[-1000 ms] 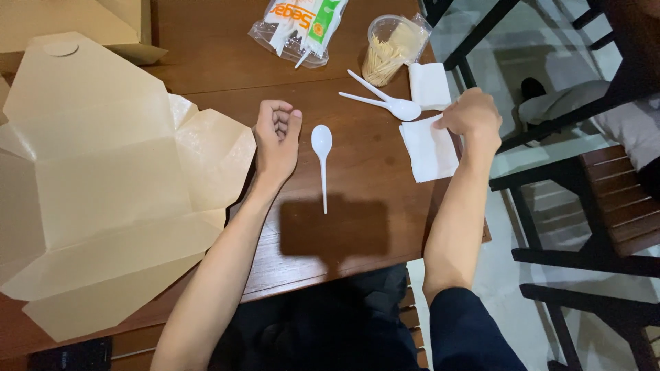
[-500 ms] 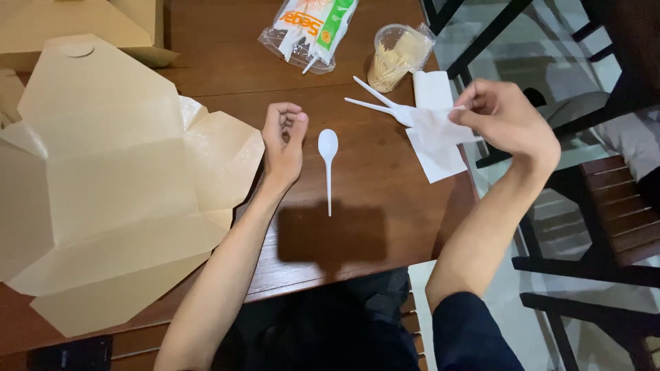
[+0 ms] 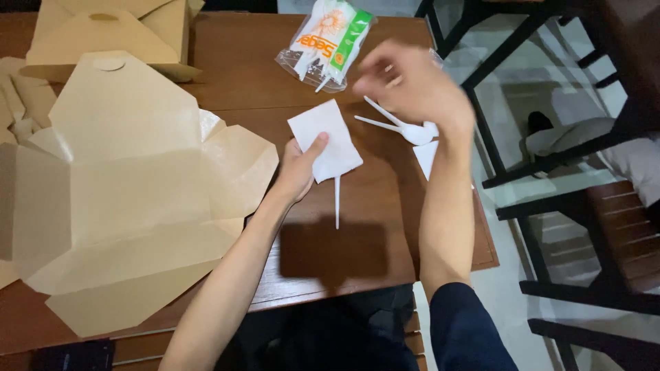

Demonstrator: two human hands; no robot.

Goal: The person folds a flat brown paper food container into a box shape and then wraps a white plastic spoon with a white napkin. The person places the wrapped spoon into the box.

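Observation:
My left hand (image 3: 297,170) rests on the wooden table (image 3: 385,227) and pinches the lower left edge of a white napkin (image 3: 326,134), thumb on top. The napkin lies over the bowl of a white plastic spoon; only the spoon's handle (image 3: 337,203) sticks out below it. My right hand (image 3: 407,86) is blurred in the air above the table's far right part, apart from the napkin. Whether it holds anything is unclear. Just below it lie two more white plastic spoons (image 3: 407,128) and a second napkin (image 3: 426,158).
A large brown paper box, unfolded flat (image 3: 130,185), covers the table's left side. A folded brown box (image 3: 110,34) stands at the back left. A clear plastic bag of cutlery (image 3: 328,42) lies at the back. Black metal chair frames (image 3: 550,172) stand right of the table's edge.
The napkin went from my right hand at the right to my left hand, and now covers the spoon's bowl. My right hand let go and rose toward the back.

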